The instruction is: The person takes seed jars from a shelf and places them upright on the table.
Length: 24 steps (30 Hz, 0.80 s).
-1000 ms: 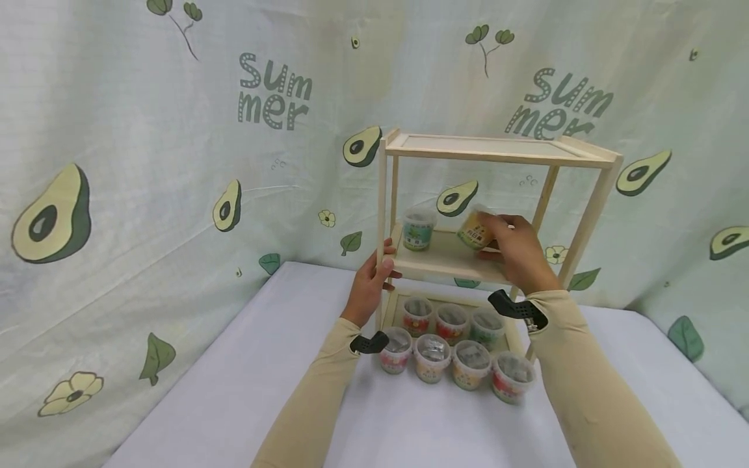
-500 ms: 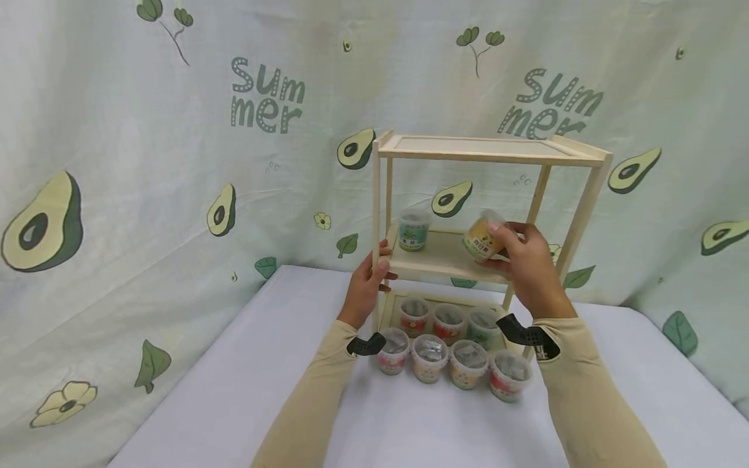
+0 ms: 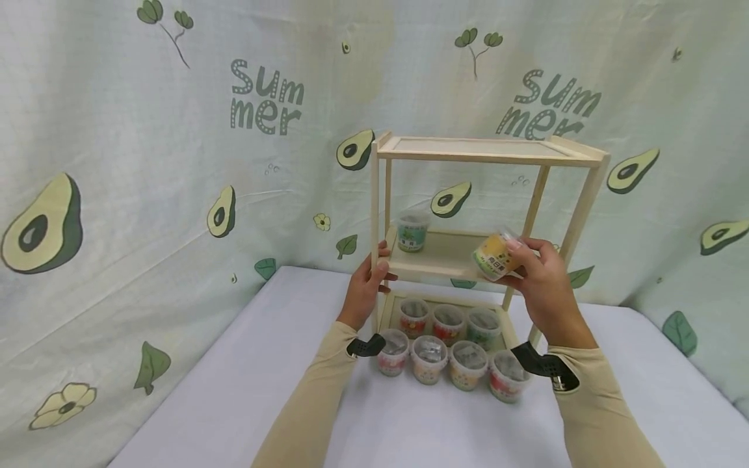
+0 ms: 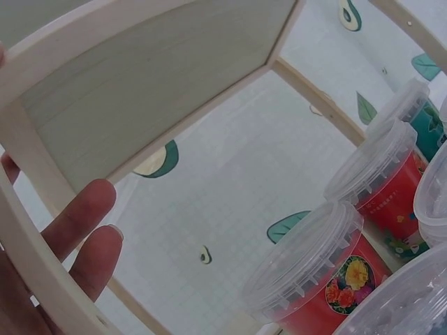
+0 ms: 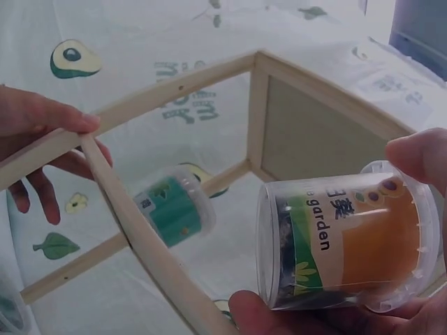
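A clear-lidded plastic tub (image 3: 493,256) with a yellow-orange label is tilted in my right hand (image 3: 549,296), pinched between thumb and fingers. It is in front of the middle board's right part, and the right wrist view shows the word "garden" on its label. My left hand (image 3: 361,296) grips the left front post of a light wooden shelf (image 3: 447,263) at the middle board's height. On that board's left end stands a teal-labelled tub (image 3: 412,235), upright.
On the bottom board sit a red tub (image 3: 414,325), another red tub (image 3: 448,331) and a green tub (image 3: 483,335). Several more tubs line up on the white table before it, the rightmost a red one (image 3: 506,389). An avocado-print cloth (image 3: 292,188) hangs behind.
My right hand has brought the yellow-orange tub from over the middle board rightward, down and nearer to me. My left hand stays on the post. The head view has shifted slightly.
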Motion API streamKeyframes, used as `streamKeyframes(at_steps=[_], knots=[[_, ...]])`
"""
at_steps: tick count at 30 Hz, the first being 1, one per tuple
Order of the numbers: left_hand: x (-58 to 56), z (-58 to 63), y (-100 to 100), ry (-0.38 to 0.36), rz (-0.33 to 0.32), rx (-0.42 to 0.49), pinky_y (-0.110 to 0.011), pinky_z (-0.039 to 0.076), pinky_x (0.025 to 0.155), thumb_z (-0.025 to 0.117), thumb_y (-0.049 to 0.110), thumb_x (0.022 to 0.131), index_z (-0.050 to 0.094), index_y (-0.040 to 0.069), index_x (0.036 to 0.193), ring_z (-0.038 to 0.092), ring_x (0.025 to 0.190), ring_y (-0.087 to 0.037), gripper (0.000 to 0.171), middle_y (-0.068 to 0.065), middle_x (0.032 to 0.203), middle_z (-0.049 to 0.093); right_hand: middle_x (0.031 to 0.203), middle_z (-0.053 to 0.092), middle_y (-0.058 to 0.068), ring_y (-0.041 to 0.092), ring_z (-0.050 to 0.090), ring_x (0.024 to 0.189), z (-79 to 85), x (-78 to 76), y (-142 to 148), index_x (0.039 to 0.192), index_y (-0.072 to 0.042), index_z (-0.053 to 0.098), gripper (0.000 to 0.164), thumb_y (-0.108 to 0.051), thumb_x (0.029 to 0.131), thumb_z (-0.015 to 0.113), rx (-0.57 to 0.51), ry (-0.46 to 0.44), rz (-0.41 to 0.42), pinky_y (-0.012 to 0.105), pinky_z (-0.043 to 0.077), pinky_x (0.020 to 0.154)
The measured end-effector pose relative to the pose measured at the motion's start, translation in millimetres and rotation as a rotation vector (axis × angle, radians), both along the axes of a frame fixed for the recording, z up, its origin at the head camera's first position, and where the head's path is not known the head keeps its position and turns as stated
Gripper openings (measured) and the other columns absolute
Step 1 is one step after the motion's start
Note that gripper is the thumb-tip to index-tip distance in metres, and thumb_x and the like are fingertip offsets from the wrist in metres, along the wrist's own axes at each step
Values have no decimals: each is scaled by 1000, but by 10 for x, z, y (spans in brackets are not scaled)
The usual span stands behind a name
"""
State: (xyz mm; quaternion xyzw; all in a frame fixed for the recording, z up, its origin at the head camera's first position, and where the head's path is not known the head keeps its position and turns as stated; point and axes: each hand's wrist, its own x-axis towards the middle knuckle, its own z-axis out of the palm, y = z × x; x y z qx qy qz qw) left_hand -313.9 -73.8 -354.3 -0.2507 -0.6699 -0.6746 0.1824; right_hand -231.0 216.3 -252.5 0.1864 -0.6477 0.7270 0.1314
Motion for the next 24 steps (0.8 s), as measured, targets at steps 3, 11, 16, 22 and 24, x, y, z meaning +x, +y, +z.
streamKeyframes(at_steps=[3, 11, 16, 22, 24], knots=[[-23, -9, -4, 3, -5, -5, -39, 53, 74, 49, 30, 108, 54, 16, 142, 65, 104, -33, 37, 11, 156, 41, 120, 49, 11, 15, 62, 101, -42, 42, 40, 122, -9, 38, 30, -27, 105, 54, 5, 19, 16, 26, 56, 81], [101, 116, -10, -10, -39, -1, -60, 51, 81, 46, 18, 109, 49, 3, 144, 60, 108, -47, 39, -5, 160, 35, 118, 52, 11, 17, 65, 97, -129, 142, 224, 122, -5, 43, 23, -22, 108, 48, -12, 64, 69, 30, 57, 81], [249, 254, -2, -4, -37, -20, -50, 54, 78, 46, 17, 109, 48, -2, 144, 62, 106, -44, 40, -11, 160, 35, 116, 55, 11, 18, 67, 95, -171, 204, 360, 122, -3, 44, 19, -16, 108, 43, -37, 100, 112, 30, 57, 80], [256, 266, -6, -1, -29, -15, -44, 54, 76, 46, 17, 109, 48, -1, 143, 63, 103, -40, 39, -11, 159, 36, 112, 59, 8, 17, 67, 91, -253, 236, 426, 121, -4, 47, 17, -13, 108, 42, 5, 67, 110, 30, 57, 78], [250, 245, -11, -10, -31, -7, -45, 54, 76, 47, 18, 108, 49, -1, 143, 63, 103, -40, 39, -10, 159, 36, 114, 59, 7, 16, 66, 94, -278, 239, 438, 123, -5, 47, 18, -14, 108, 41, 30, 61, 108, 29, 57, 78]])
